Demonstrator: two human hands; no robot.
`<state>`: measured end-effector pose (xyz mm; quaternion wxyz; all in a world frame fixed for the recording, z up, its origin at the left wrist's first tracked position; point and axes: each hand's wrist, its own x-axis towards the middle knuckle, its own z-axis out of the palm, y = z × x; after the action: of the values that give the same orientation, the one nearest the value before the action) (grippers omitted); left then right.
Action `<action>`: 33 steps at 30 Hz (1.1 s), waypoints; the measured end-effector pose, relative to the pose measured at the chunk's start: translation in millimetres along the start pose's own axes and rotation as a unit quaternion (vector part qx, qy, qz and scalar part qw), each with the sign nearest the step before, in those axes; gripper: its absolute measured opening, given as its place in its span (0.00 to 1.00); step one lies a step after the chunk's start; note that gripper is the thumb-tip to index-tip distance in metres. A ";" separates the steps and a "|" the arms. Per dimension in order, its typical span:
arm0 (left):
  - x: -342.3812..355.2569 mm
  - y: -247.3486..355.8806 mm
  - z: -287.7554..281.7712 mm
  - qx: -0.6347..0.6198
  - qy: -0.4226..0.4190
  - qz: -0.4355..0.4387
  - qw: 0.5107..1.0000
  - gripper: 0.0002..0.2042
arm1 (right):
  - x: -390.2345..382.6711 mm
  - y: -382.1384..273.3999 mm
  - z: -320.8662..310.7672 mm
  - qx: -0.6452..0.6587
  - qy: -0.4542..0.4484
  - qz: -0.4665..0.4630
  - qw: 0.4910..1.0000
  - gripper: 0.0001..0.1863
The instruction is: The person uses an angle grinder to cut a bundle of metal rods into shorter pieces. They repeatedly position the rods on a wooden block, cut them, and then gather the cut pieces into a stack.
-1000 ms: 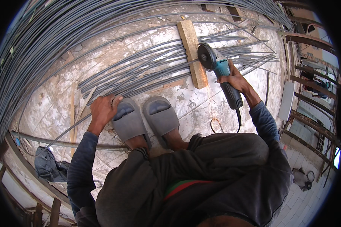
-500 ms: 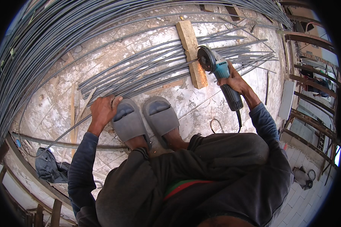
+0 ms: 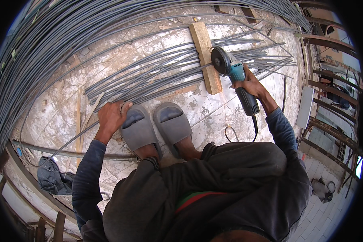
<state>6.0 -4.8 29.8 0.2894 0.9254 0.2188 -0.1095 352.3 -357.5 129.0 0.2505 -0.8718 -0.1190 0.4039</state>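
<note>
My right hand [image 3: 249,84] is wrapped round the teal and black body of an angle grinder [image 3: 237,75]. Its dark disc [image 3: 218,60] sits at the right edge of a wooden block [image 3: 206,56], near the rods there; I cannot tell whether it touches one. My left hand [image 3: 111,116] is closed on a steel rod [image 3: 84,131] beside my left sandal [image 3: 138,128]. Several cut rods [image 3: 149,75] lie spread on the floor, passing by the block.
A large bundle of long rods [image 3: 56,44] curves across the far left. The grinder's cord [image 3: 255,125] runs down toward my knee. A dark plastic bag [image 3: 52,177] and a pipe [image 3: 109,156] lie at the left, thin wood strips [image 3: 78,121] near my left hand.
The orange sparks at the wooden block have gone. The grinder's disc has lifted slightly up and away. My left hand has hardly moved.
</note>
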 end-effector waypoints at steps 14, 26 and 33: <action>-0.1 3.7 -3.0 0.009 -0.019 -0.016 1.000 0.23 | 3.8 -5.6 0.2 -0.027 0.009 -0.010 1.000 0.53; 0.4 1.8 -1.2 0.000 -0.014 -0.012 1.000 0.23 | -3.3 0.5 -0.4 -0.021 0.010 0.002 1.000 0.52; 0.4 2.8 -3.9 -0.003 -0.025 -0.022 0.999 0.23 | -10.7 -3.6 2.8 -0.016 0.009 -0.003 1.000 0.51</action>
<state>8.0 -4.5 34.1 0.2955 0.9162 0.2324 -0.1387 343.3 -357.9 136.3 0.2386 -0.8788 -0.1258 0.3937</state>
